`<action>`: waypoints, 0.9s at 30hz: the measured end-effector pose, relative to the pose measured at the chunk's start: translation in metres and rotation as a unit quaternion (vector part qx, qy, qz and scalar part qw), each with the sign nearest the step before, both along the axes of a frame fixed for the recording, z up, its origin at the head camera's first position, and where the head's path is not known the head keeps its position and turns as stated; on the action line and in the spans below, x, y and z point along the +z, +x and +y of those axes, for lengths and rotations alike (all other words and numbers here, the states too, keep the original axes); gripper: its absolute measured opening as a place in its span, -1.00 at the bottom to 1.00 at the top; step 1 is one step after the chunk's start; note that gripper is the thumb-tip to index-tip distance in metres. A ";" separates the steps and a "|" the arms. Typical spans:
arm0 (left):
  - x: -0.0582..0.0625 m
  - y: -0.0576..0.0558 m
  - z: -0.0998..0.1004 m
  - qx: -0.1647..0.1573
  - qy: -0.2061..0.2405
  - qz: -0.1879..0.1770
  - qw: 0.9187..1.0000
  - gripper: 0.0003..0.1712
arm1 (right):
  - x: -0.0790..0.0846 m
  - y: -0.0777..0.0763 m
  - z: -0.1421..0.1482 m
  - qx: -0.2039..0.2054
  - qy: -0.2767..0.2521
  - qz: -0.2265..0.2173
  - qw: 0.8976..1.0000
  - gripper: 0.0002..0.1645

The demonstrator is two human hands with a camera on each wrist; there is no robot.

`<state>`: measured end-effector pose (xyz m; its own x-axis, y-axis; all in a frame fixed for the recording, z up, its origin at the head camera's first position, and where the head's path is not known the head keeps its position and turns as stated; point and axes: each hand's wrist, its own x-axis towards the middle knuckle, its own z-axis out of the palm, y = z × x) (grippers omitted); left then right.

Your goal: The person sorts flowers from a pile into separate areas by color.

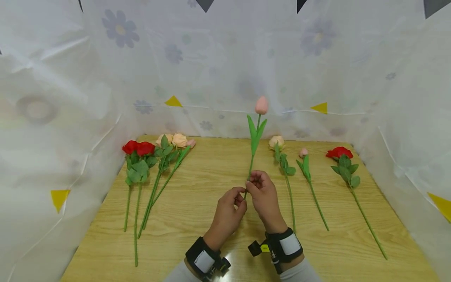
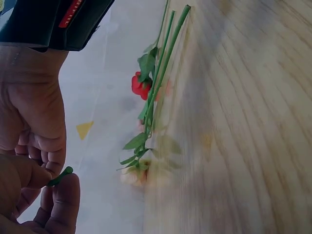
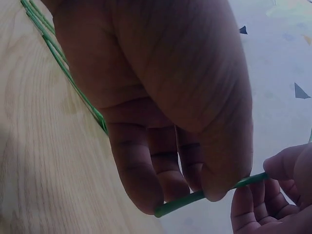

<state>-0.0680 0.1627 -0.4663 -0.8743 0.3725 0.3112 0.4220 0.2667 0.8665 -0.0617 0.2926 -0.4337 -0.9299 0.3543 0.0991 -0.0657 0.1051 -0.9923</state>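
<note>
A pink tulip with green leaves stands nearly upright above the middle of the table, its head tipped slightly right. My right hand pinches its stem below the leaves. Just lower, my left hand holds the stem near the bottom with thumb and fingertips. In the left wrist view, the cut end of the stem pokes out between fingertips. The right wrist view shows the left hand large in front, its fingers along the lower stem, with the right hand farther up it.
On the left of the wooden table lie red roses, peach roses and a pink tulip. To the right lie a cream rose, another pink tulip and a red rose. Sheeting hangs behind.
</note>
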 end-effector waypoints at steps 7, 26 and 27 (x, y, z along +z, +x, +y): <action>0.001 -0.003 -0.006 -0.017 -0.035 0.014 0.999 -0.58 | -0.001 0.001 0.016 0.001 0.012 -0.009 1.000 -0.69; 0.007 -0.070 -0.177 0.113 -0.377 -0.043 0.918 -0.24 | 0.020 0.036 0.187 -0.023 0.410 -0.133 0.902 -0.64; 0.006 -0.071 -0.184 0.113 -0.383 -0.056 0.915 -0.22 | 0.016 0.037 0.194 -0.015 0.414 -0.143 0.899 -0.64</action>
<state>-0.1386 -0.0217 -0.4601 -0.9664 0.2498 -0.0609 0.2016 0.8832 0.4235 -0.0251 0.4861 -0.4173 -0.9504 0.2948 0.0988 0.1948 0.8122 -0.5499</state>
